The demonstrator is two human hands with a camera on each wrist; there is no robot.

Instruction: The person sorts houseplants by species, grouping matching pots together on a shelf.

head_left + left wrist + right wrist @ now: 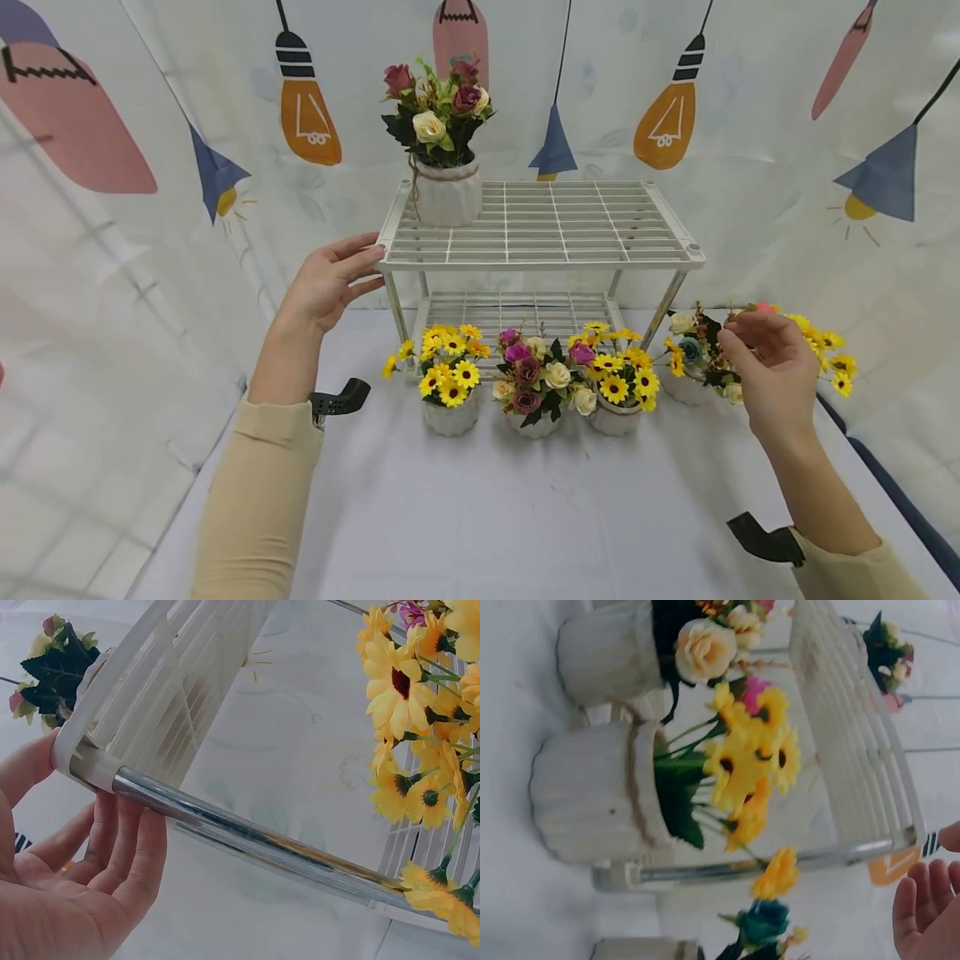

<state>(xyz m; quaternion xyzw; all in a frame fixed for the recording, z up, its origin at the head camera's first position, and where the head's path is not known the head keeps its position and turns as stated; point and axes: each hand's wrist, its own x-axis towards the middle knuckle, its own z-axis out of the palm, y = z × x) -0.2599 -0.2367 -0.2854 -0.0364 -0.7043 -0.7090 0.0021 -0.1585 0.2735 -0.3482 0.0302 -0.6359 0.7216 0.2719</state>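
A white two-tier wire rack (555, 267) stands on the table. My left hand (326, 283) grips its upper left front corner; the left wrist view has this hand (82, 892) with the thumb on the white corner (90, 761) and fingers beneath, by the metal leg (247, 836). My right hand (776, 367) is raised at the right, loosely bent and holding nothing, over the flower pots there; in the right wrist view the hand (930, 907) is partly visible at the edge. A rose pot (447, 193) sits on the top shelf's left end.
Before the rack are a yellow daisy pot (450, 415), a mixed rose pot (534, 425) and another daisy pot (613, 418). More potted flowers (690, 390) stand to the right, partly hidden by my hand. A printed curtain (600, 50) hangs behind.
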